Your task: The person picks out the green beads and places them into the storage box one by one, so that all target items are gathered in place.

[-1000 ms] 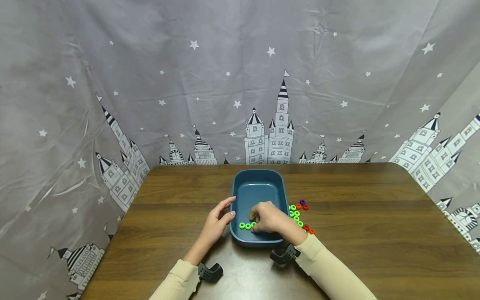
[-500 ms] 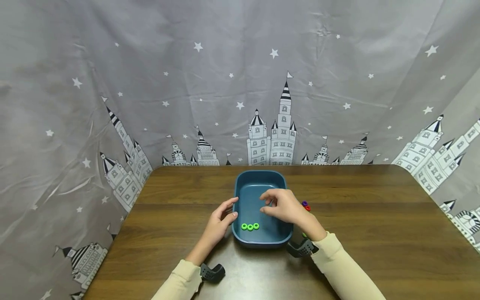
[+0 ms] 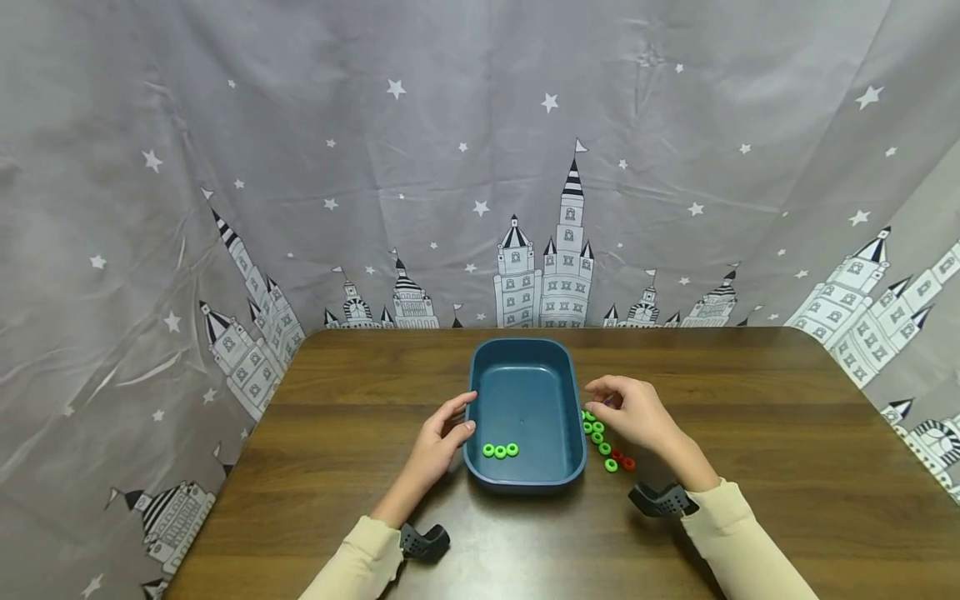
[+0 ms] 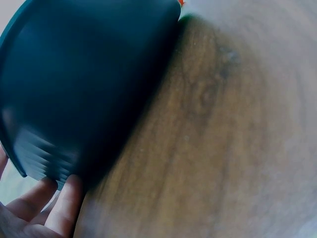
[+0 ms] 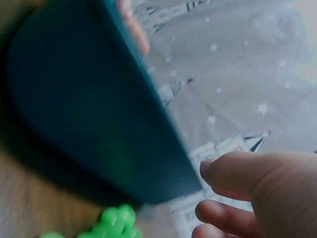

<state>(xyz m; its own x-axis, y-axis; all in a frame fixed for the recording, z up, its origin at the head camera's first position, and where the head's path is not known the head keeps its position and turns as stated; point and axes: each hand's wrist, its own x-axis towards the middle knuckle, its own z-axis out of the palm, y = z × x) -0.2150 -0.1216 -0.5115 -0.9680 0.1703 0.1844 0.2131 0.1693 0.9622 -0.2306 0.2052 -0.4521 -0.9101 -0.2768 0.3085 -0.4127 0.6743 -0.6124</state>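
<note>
A dark blue plastic bin (image 3: 522, 483) stands on the table with three green rings (image 3: 500, 452) near its front left corner. My left hand (image 3: 442, 433) touches the bin's left side with relaxed fingers; in the left wrist view, fingertips (image 4: 72, 186) rest against the ridged outer wall. Right of the bin, my right hand (image 3: 633, 412) hovers over loose green rings (image 3: 597, 427), thumb and fingers apart, and no ring shows between them. A purple ring (image 3: 607, 402) is mostly hidden by that hand. The right wrist view has green rings (image 5: 116, 223) below the bin.
Red and orange rings (image 3: 628, 464) lie by the green ones on the brown wooden table (image 3: 360, 383). A grey curtain (image 3: 360, 108) printed with stars and castles hangs behind the table's far edge.
My right hand has left the bin's inside and moved right, to above the loose rings. Three green rings stay behind in the bin. The left hand has kept its place.
</note>
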